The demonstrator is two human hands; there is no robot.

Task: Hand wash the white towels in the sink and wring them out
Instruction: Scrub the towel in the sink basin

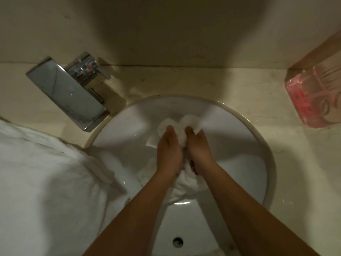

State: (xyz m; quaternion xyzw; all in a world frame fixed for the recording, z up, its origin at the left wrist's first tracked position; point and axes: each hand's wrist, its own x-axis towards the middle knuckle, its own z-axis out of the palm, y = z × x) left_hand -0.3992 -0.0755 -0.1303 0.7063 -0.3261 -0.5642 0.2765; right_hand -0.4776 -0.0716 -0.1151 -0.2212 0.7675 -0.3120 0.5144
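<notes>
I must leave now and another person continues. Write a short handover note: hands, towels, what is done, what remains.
Left hand: grips the white towel in the sink.
Right hand: grips the same towel, close beside the left.
Pile of white towels: on the counter left of the sink, near the faucet.
Done: one towel is in hand in the basin; how clean, I cannot tell.
Left: wring it out, then wash and wring the pile.

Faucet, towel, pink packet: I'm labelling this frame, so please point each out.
Faucet (68, 93), head view, flat spout top.
Towel (188, 120), head view, bunched top fold.
Pink packet (306, 100), head view, its middle.
</notes>
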